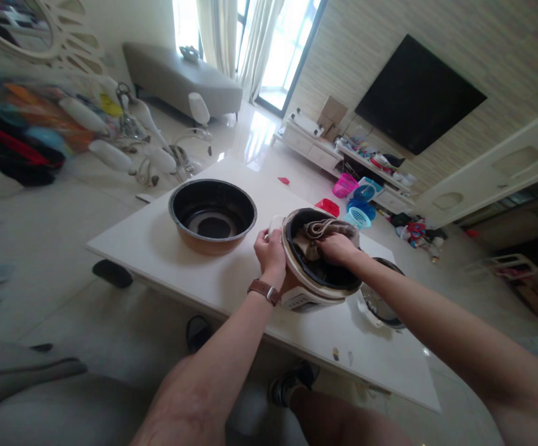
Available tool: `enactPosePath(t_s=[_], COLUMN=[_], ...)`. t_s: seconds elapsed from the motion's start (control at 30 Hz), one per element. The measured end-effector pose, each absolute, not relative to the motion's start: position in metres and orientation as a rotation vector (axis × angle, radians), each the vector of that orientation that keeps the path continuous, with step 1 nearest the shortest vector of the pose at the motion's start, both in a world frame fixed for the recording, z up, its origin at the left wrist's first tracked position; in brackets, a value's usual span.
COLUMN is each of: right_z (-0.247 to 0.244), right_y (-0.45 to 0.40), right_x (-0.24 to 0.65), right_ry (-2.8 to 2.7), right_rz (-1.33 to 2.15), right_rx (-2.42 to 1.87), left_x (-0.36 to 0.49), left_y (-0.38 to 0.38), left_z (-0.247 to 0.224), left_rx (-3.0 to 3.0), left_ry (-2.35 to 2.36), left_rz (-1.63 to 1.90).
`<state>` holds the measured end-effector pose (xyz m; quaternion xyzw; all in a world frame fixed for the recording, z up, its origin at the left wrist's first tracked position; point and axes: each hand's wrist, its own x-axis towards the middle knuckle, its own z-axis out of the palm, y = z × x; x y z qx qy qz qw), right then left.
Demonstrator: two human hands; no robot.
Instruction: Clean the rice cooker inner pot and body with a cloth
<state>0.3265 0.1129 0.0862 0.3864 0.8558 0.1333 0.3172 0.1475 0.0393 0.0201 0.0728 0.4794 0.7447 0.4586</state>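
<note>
Glare from bright window [290, 52], blurred edges

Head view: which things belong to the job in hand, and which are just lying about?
Job in hand:
cooker body, left hand at its side
cloth, held inside it by the right hand
probably the black-lined pot to its left

Lying about:
pink basket on the floor
red container
light-blue basket

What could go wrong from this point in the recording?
The round brown-and-white cooker body might slide on the white table if the left hand, at its rim, slips while the right hand works the brown cloth inside. The right forearm, crossing above the black-rimmed round part, could knock it.
</note>
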Motion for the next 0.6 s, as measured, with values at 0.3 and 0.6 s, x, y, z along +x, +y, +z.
enactPosePath(t_s=[0.3,0.6], right_z=[0.100,0.119], right_y=[0.087,0.076], right_x=[0.319,0.306], right_ry=[1.976,2.022], right_rz=[0.073,-0.884], right_rx=[1.169,1.340], left_x=[0.145,0.146], left_y=[0.038,0.040], left_z=[0.026,0.021], left_rx=[0.124,0.127], left_ry=[1.113,1.119], left_rz=[1.827,1.823])
